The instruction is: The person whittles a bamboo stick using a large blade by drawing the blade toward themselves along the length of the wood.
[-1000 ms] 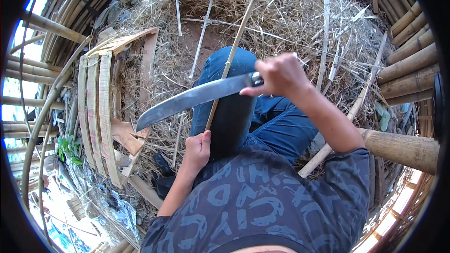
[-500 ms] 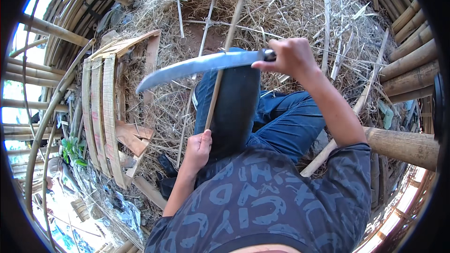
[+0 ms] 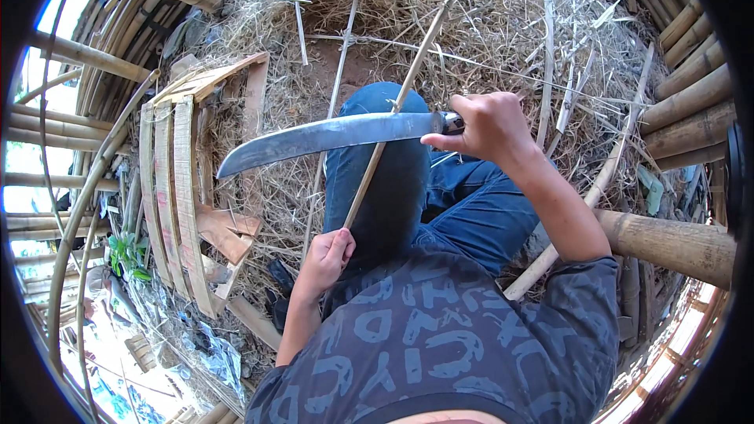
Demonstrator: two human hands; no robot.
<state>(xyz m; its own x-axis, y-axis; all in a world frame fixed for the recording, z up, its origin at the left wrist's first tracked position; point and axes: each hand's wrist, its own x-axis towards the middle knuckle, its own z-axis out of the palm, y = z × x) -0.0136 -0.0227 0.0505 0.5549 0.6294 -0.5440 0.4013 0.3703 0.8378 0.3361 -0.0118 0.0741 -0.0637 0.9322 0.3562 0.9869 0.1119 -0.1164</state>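
My right hand (image 3: 493, 127) is closed around the dark handle of a machete (image 3: 314, 135). Its long curved blade points left and lies across a thin bamboo strip (image 3: 428, 43). In my left hand (image 3: 325, 257) the strip's near end is pinched between thumb and fingers. From there the strip slants up over my raised knee (image 3: 377, 165), which is covered in dark material, and runs to the far edge of the view. A small raised bit shows on the strip just beyond the blade. The blade hides a short stretch of the strip.
A slatted wooden pallet piece (image 3: 182, 196) stands at the left. Dry straw and shavings (image 3: 503, 23) cover the ground, with several loose bamboo strips (image 3: 547, 47). A thick bamboo pole (image 3: 667, 245) juts in at the right. Bamboo rails (image 3: 63, 141) line both sides.
The machete blade has moved a little nearer to me along the strip. The strip's far end has swung to the right. My left hand keeps its hold and has shifted slightly.
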